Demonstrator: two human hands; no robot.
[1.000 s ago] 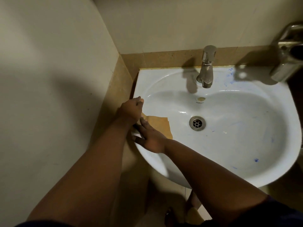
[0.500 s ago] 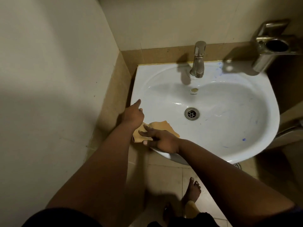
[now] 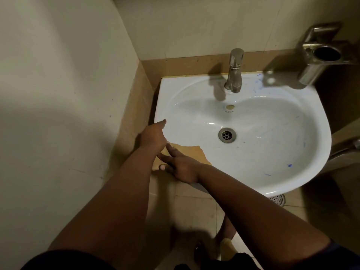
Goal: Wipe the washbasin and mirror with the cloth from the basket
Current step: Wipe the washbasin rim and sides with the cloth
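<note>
The white washbasin [image 3: 272, 152] is fixed in a wall corner and has blue marks on its right side. An orange cloth [image 3: 194, 153] lies spread over the basin's front left rim and inner slope. My left hand [image 3: 153, 135] rests on the left rim with its index finger stretched out, its other fingers curled at the cloth's far left corner. My right hand [image 3: 180, 166] presses flat on the cloth's near edge, fingers spread and thumb at the rim's outer edge. The mirror is out of view.
A steel tap [image 3: 233, 71] stands at the basin's back and the drain [image 3: 227, 135] is in its middle. A metal holder [image 3: 321, 53] juts from the wall at the upper right. Below are a tiled floor, a floor drain [image 3: 277, 199] and my foot [image 3: 226, 236].
The cloth has been spread flatter along the front left rim and my right hand's fingers have opened out on it. My left hand stays at the left rim.
</note>
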